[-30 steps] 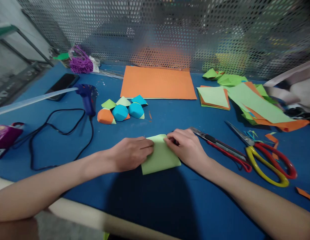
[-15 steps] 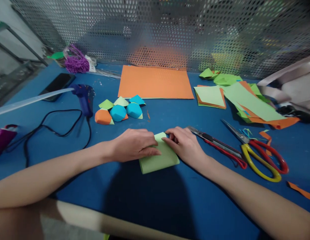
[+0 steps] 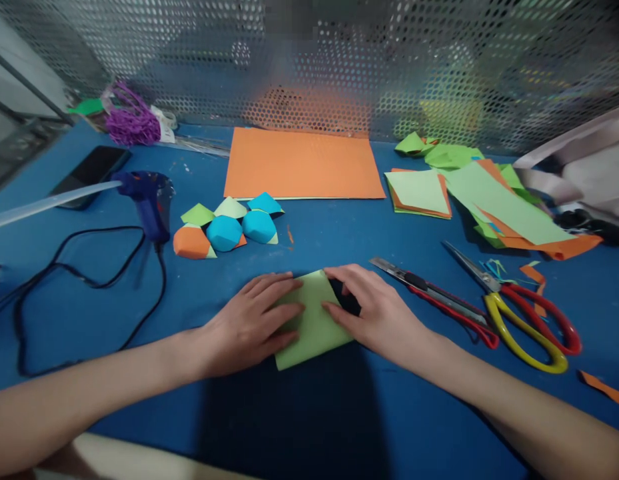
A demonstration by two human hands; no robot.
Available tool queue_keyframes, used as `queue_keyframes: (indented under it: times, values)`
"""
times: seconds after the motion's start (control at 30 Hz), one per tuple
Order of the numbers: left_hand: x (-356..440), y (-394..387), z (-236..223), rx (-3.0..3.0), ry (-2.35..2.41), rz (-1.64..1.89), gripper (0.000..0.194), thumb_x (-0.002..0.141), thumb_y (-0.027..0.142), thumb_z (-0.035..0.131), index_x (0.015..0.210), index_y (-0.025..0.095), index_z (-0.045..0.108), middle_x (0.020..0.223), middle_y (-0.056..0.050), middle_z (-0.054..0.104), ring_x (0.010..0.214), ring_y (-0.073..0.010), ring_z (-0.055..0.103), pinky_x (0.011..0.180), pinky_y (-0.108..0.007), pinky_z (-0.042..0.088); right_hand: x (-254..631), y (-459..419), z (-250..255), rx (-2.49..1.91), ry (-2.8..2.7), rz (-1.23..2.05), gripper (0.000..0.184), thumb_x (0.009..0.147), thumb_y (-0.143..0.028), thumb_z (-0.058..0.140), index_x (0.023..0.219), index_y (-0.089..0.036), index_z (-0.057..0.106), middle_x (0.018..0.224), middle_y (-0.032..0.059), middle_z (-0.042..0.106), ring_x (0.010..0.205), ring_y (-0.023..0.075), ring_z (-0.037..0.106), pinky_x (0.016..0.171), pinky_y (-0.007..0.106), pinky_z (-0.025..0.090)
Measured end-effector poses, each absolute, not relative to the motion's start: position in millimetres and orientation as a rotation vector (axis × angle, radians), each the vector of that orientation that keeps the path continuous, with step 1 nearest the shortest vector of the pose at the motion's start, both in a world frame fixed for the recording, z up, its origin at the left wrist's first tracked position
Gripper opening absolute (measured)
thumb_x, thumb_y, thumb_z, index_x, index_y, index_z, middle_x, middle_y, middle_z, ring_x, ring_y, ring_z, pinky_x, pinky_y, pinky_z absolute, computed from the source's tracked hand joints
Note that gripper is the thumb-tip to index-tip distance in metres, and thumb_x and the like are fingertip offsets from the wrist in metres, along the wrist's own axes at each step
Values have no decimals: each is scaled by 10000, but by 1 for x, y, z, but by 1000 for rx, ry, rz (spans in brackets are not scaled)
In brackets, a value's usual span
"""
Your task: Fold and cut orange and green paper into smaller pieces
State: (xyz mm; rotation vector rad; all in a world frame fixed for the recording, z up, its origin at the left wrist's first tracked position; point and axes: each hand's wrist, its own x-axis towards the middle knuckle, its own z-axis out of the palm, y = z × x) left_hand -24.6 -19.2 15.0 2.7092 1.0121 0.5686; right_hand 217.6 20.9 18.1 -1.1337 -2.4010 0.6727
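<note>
A light green sheet of paper [image 3: 312, 327] lies on the blue table in front of me. Its lower edge looks flat against the tabletop. My left hand [image 3: 254, 317] rests on the left part of the paper, fingers stretched out and spread. At the right edge, my right hand [image 3: 372, 303] touches the paper with thumb and index fingertips, which stay apart from each other; its other fingers curl underneath, partly hidden. Just right of that hand lies a box cutter [image 3: 434, 293]. Beside the cutter are scissors [image 3: 519, 313] with red and yellow handles.
Folded paper pieces [image 3: 224, 230] in orange, blue and green sit left of centre. A glue gun [image 3: 152, 207] with its cord is further left, near a phone [image 3: 92, 175]. Orange sheets [image 3: 304, 163], small square papers [image 3: 419, 193] and scraps [image 3: 509, 203] lie at the back.
The green paper has gone from a raised, rounded fold to lying flatter. My left hand's fingers have spread out over it. My right thumb has moved down along its right side.
</note>
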Motion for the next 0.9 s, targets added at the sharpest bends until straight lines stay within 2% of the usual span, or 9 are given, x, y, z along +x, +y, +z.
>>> queue_keyframes:
  times: [0.13, 0.23, 0.3, 0.4, 0.5, 0.63, 0.77, 0.9]
  values:
    - [-24, -19, 14, 2696, 1036, 576, 266, 940, 246, 550, 1164, 111, 600, 1304, -225, 592, 1251, -316, 552, 1012, -490, 495, 228, 16, 37, -1246, -2373, 891, 332, 918, -313, 547, 1228, -198, 520, 1034, 87, 660, 752, 180, 651, 622, 311, 536]
    - [-23, -19, 13, 2702, 1030, 553, 257, 928, 240, 569, 1147, 112, 616, 1304, -222, 597, 1246, -327, 559, 1016, -502, 492, 237, 13, 44, -1249, -2507, 854, 312, 925, -361, 548, 1193, -201, 558, 997, 89, 677, 735, 194, 668, 586, 318, 545]
    - [-23, -19, 13, 2701, 1030, 552, 250, 926, 244, 573, 1132, 111, 625, 1299, -221, 602, 1245, -331, 560, 1017, -507, 492, 241, 13, 44, -1153, -2579, 758, 256, 929, -328, 539, 1144, -200, 592, 1002, 100, 686, 825, 224, 682, 645, 344, 566]
    - [-23, -19, 13, 2716, 1031, 549, 240, 942, 253, 546, 1117, 112, 629, 1282, -216, 614, 1242, -322, 561, 1013, -496, 501, 243, 16, 36, -1002, -2568, 658, 221, 939, -266, 514, 1131, -206, 603, 1091, 118, 684, 992, 251, 662, 813, 399, 569]
    - [-22, -19, 14, 2734, 1027, 546, 229, 958, 262, 522, 1083, 105, 634, 1254, -206, 631, 1241, -315, 563, 1008, -468, 510, 240, 22, 26, -942, -2522, 651, 207, 944, -231, 510, 1130, -205, 597, 1145, 120, 674, 1059, 249, 637, 900, 422, 544]
    - [-21, -19, 14, 2746, 1032, 561, 212, 959, 262, 523, 1053, 106, 632, 1223, -195, 647, 1227, -311, 573, 1004, -448, 511, 231, 34, 19, -936, -2467, 653, 227, 937, -206, 518, 1154, -196, 582, 1186, 122, 658, 1105, 246, 614, 929, 427, 530]
    - [-22, -20, 12, 2746, 1022, 584, 198, 957, 260, 525, 1067, 123, 615, 1220, -183, 650, 1212, -300, 585, 997, -440, 515, 217, 50, 17, -842, -2610, 572, 296, 896, -209, 578, 1189, -174, 578, 1209, 145, 637, 1109, 289, 587, 920, 480, 522]
    - [-22, -21, 13, 2713, 1050, 615, 230, 954, 261, 538, 1125, 113, 583, 1206, -187, 653, 1193, -285, 600, 997, -427, 519, 206, 59, 19, -821, -2834, 513, 227, 851, -178, 629, 1077, -158, 627, 1138, 150, 625, 1053, 305, 578, 875, 482, 523]
